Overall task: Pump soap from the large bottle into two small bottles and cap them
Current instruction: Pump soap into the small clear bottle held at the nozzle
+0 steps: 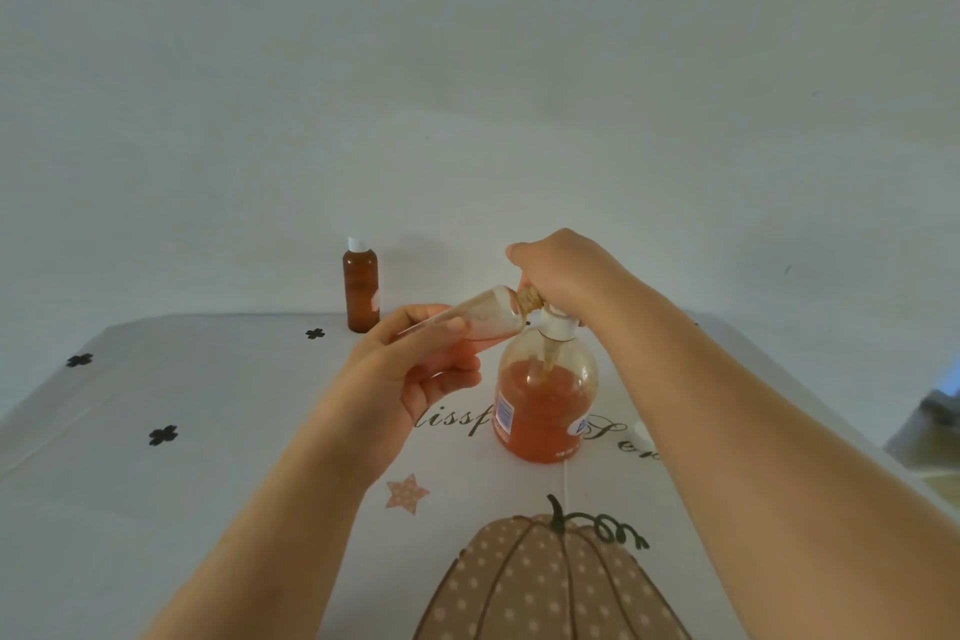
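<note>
Head view: left hand (415, 369) grips tilted small bottle (488, 314), mouth at pump (558, 325); right hand (561, 270) curls over pump head on large bottle (543, 405), mid-table. Risk: mouth drifts off, soap spills. 2nd bottle (361, 291) capped, far left.

Head view, single: wide-angle, worn at head height, facing forward and down over the white patterned-cloth worktop (218, 473) (close in); plain pale wall (467, 42) behind.

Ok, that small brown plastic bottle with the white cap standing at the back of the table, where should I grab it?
Grip the small brown capped bottle round its straight body, coming from the front: it stands upright by the far edge of the table, with the wall behind.
</note>
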`<state>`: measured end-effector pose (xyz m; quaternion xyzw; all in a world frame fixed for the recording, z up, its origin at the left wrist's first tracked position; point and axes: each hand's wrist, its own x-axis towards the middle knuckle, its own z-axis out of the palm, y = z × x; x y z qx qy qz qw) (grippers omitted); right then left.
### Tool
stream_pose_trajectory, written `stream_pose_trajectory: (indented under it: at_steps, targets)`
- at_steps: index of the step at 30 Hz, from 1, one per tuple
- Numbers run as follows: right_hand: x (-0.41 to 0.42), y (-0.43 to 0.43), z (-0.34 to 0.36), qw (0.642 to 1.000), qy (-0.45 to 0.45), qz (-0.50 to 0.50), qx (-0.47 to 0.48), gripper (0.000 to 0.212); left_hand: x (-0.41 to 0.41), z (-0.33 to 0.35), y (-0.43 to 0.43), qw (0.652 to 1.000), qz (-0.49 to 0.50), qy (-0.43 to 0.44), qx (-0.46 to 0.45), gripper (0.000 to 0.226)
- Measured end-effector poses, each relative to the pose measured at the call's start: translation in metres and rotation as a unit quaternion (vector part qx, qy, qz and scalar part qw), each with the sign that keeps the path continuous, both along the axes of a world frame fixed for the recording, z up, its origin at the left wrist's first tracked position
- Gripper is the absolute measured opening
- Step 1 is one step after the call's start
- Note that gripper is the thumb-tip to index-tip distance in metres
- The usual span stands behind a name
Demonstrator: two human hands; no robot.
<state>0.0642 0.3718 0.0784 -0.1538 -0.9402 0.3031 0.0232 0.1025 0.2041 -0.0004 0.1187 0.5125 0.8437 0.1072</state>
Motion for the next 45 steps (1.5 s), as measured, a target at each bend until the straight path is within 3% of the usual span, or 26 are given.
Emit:
stream_pose_trajectory:
  at_steps: [5,10,14,20,31,41,45]
  targets:
    - [0.005,0.002,0.009,0.999,0.0,-0.001,-0.037,0.033,0.004,0.001,0.001,1.0,-0.008,0.002,0.012,0.033]
    - [0.01,-0.003,0.018,1.0,-0.001,-0.007,0.011,0.04,0.005,0.004,-0.002,1.0,-0.01,0.008,0.014,0.046]
    - [0.011,-0.004,0.017,1.0,-0.005,0.003,0.018,0.044,0.004,0.003,-0.003,0.999,-0.02,0.01,0.023,0.042]
    - [0.015,-0.005,0.018,0.997,-0.008,0.047,0.064,0.028,0.003,0.004,-0.001,1.0,-0.009,0.003,0.02,0.046]
    - [0.006,-0.004,0.004,0.994,-0.021,0.047,0.096,0.026,-0.002,-0.001,-0.001,1.0,-0.008,-0.006,0.007,0.033]
    - [0.019,-0.008,0.01,0.999,-0.007,0.017,0.029,0.029,0.0,0.0,-0.001,1.0,-0.011,-0.003,0.011,0.035]
    - [0.015,-0.007,0.014,0.999,-0.019,-0.005,0.048,0.031,0.003,0.003,-0.001,1.0,-0.007,0.004,0.01,0.039]
